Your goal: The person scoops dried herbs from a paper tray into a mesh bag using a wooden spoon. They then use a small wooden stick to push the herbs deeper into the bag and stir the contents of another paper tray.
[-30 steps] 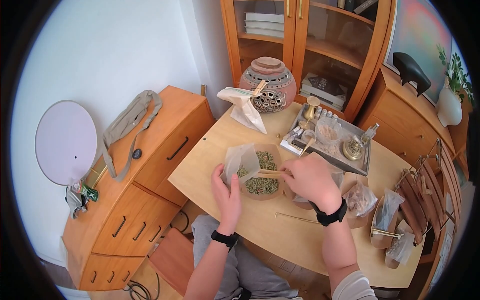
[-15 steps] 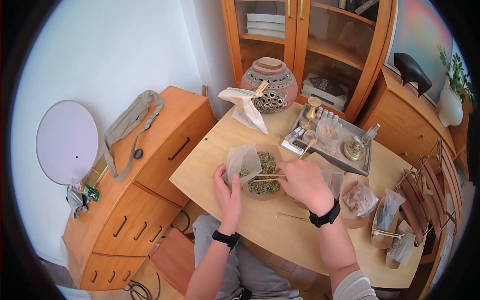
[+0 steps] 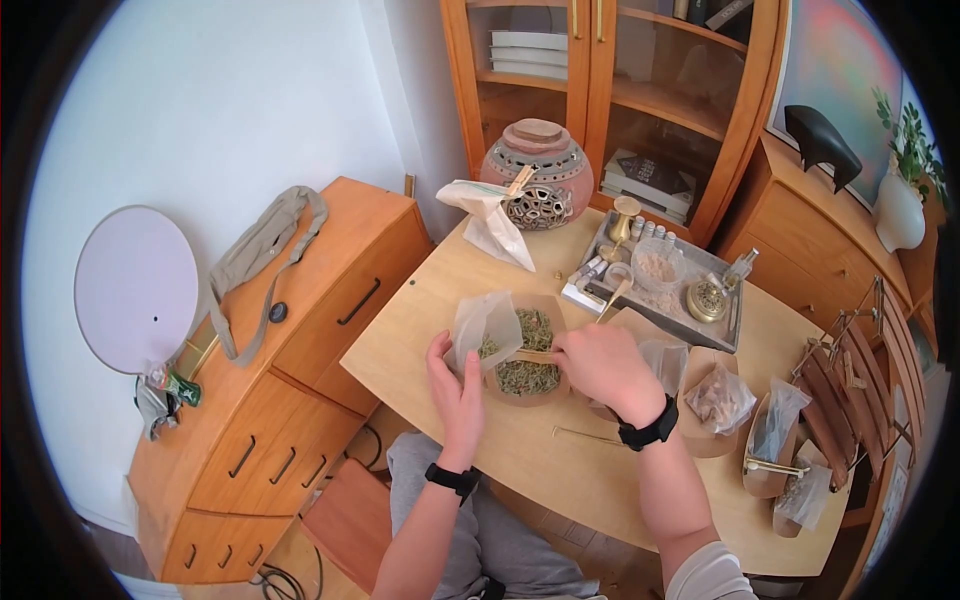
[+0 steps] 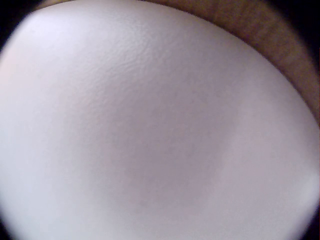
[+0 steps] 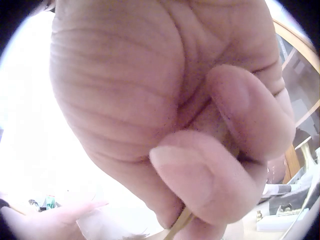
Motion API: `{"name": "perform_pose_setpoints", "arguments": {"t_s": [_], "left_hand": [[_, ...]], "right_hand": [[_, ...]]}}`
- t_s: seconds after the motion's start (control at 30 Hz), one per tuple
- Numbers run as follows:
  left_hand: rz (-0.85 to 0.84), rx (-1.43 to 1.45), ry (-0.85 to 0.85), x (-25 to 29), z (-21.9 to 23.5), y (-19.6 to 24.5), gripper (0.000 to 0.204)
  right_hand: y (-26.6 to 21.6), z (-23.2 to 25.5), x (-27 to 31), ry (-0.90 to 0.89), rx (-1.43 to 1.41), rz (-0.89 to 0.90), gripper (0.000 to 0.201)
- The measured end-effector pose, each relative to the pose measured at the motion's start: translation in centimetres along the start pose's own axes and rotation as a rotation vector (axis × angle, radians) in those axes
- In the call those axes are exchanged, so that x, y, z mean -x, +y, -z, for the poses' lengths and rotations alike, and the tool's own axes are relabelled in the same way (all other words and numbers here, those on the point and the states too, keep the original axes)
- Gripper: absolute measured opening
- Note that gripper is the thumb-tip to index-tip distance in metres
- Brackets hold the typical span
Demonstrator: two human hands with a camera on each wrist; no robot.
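My left hand (image 3: 456, 400) grips a translucent bag (image 3: 486, 322) between thumb and fingers, its mouth tilted toward the right, with some green dried herbs in it. Beside the bag's mouth, a brown paper tray (image 3: 552, 306) holds a heap of chopped dried herbs (image 3: 528, 378). Slim tan tongs (image 3: 535, 356) are pinched in my right hand (image 3: 608, 368), and their tips reach left to the bag's mouth, over the herbs. In the right wrist view, curled fingers hide most of the tongs (image 5: 181, 222). The left wrist view shows only a pale blurred surface.
More paper trays with plastic bags (image 3: 722, 394) stand to the right. A thin brass rod (image 3: 590, 436) lies near the front edge. Behind are a grey tray (image 3: 738, 318) with jars, a clipped white bag (image 3: 500, 238) and a clay pot (image 3: 538, 165). Drawers (image 3: 285, 455) stand left.
My right hand has shifted slightly left and turned the tongs; their tips looked spread half a second ago and overlap now. The left hand stays in place with the bag.
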State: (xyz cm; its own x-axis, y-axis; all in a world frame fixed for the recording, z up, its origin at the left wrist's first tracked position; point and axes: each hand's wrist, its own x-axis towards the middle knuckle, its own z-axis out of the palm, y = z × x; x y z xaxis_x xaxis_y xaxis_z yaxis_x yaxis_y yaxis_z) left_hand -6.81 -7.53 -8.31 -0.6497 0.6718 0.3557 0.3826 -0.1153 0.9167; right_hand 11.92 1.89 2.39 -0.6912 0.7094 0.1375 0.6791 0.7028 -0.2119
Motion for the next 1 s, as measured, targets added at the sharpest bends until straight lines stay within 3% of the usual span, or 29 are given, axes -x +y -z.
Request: {"name": "perform_pose_setpoints", "arguments": {"t_s": [0.1,0.17,0.33,0.57,0.77,1.0], "left_hand": [[0.006,0.008,0.005,0.0,0.0,0.1,0.054],[-0.010,-0.021,0.019,0.0,0.0,0.3,0.055],[-0.040,-0.084,0.012,-0.1,-0.1,0.2,0.057],[-0.089,-0.087,0.008,0.0,-0.1,-0.2,0.055],[-0.039,-0.027,0.010,0.1,-0.1,-0.1,0.047],[-0.021,0.015,0.011,0.0,-0.1,-0.1,0.047]], "right_hand": [[0.7,1.3,0.4,-0.005,-0.034,-0.029,0.017],[0.9,3.1,1.2,0.142,-0.089,-0.004,0.015],[1.0,5.2,1.5,0.224,-0.096,-0.063,0.016],[-0.7,4.5,0.9,0.138,-0.143,-0.020,0.019],[0.6,4.3,1.4,0.142,-0.048,-0.165,0.021],[0.2,1.9,0.9,-0.100,-0.035,-0.104,0.023]]}}
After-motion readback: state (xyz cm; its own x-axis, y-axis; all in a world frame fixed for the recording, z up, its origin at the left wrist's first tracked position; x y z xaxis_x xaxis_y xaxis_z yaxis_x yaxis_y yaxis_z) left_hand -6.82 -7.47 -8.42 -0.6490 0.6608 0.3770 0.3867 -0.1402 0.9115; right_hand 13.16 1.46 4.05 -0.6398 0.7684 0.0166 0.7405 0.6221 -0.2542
